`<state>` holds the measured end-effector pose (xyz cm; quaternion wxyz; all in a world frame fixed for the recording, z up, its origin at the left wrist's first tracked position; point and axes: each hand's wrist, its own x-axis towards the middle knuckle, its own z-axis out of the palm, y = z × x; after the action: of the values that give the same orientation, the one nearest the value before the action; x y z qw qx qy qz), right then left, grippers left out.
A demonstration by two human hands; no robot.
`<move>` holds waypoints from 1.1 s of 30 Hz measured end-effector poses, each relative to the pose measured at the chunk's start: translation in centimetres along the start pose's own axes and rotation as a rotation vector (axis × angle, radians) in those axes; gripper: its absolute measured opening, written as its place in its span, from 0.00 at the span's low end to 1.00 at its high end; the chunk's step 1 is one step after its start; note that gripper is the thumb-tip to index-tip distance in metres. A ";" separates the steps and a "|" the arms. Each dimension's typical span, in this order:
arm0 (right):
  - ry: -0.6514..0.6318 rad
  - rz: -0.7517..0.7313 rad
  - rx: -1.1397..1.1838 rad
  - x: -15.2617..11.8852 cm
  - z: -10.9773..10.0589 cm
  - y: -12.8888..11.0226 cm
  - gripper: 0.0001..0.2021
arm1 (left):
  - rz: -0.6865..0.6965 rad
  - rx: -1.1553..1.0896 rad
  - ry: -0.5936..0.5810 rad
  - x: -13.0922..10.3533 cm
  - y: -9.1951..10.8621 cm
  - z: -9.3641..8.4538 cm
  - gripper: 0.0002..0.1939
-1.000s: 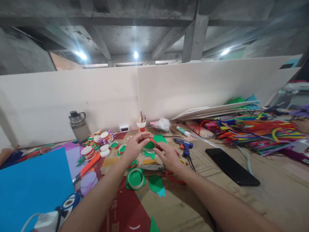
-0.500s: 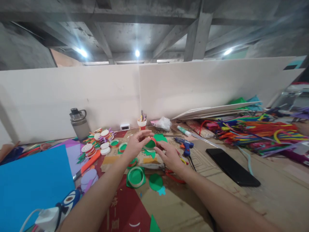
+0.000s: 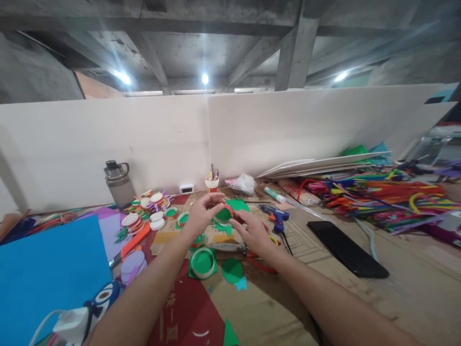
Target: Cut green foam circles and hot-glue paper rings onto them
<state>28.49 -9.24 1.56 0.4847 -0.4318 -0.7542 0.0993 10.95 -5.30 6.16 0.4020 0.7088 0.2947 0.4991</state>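
Between my two hands is a small round ring lined with green, with a red and white rim (image 3: 224, 215), raised above the table. My left hand (image 3: 204, 214) grips its upper left side with thumb and fingers. At its right edge, my right hand (image 3: 252, 231) pinches the rim. Below my hands lie a white ring on a green square (image 3: 202, 263), a green disc (image 3: 232, 271) and a light blue cut-out (image 3: 241, 284). Scissors with red handles (image 3: 261, 264) are partly hidden under my right hand. Green foam scraps (image 3: 239, 205) lie just behind the ring.
A blue glue gun (image 3: 279, 218) and a black phone (image 3: 347, 249) lie to the right, with piled pipe cleaners (image 3: 392, 197) beyond. At left are a blue sheet (image 3: 54, 274), an orange cutter knife (image 3: 135, 240) and a grey bottle (image 3: 119, 185). White boards (image 3: 306, 134) stand behind.
Almost nothing differs. Both hands keep hold of the ring in the same place, with only a very slight shift of the fingers.
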 end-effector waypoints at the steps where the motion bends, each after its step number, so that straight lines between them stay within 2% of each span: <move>1: 0.000 0.001 0.000 0.0 0.0 0.0 0.12 | 0.000 0.003 0.004 0.0 0.0 0.0 0.17; 20: 0.001 -0.008 -0.010 -0.1 0.1 0.0 0.10 | -0.051 -0.011 -0.008 0.1 0.0 -0.2 0.20; 33: -0.008 -0.015 -0.042 -0.1 0.2 0.0 0.09 | -0.053 -0.035 -0.024 0.1 -0.2 0.0 0.17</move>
<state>28.32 -9.26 1.38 0.4732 -0.4359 -0.7612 0.0814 10.93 -5.12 6.00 0.4308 0.6996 0.2996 0.4849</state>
